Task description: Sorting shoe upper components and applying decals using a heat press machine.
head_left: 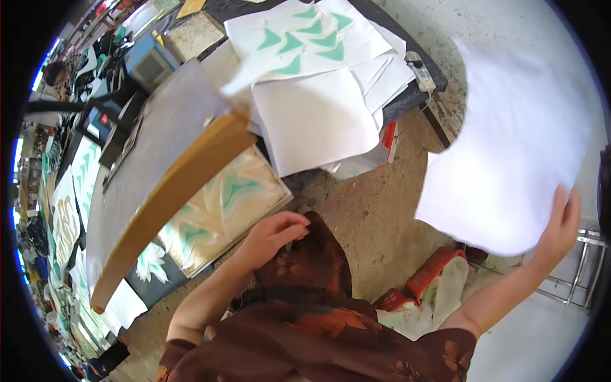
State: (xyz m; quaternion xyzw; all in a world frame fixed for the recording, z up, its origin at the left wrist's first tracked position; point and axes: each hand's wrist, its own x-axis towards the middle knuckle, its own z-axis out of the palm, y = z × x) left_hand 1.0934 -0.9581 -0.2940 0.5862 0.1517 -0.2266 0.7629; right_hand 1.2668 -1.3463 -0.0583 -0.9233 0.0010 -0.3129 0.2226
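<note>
My right hand (559,228) grips the lower right corner of a large blank white sheet (509,153), held up in the air to my right. My left hand (273,234) is close to my body with the fingers curled, just below the front corner of a printing board (226,207) that shows green triangle shapes on a cream ground; I cannot make out anything in it. A hinged screen frame (172,184) with a wooden edge is raised over that board. Behind it, a stack of white sheets (315,121), some printed with green triangles (305,35), lies on a dark table.
A red crate (433,270) with white rags sits on the concrete floor by my right side. A metal rack (589,270) stands at far right. More printed panels (67,223) line a long bench at left. A blue box (151,63) stands at the back.
</note>
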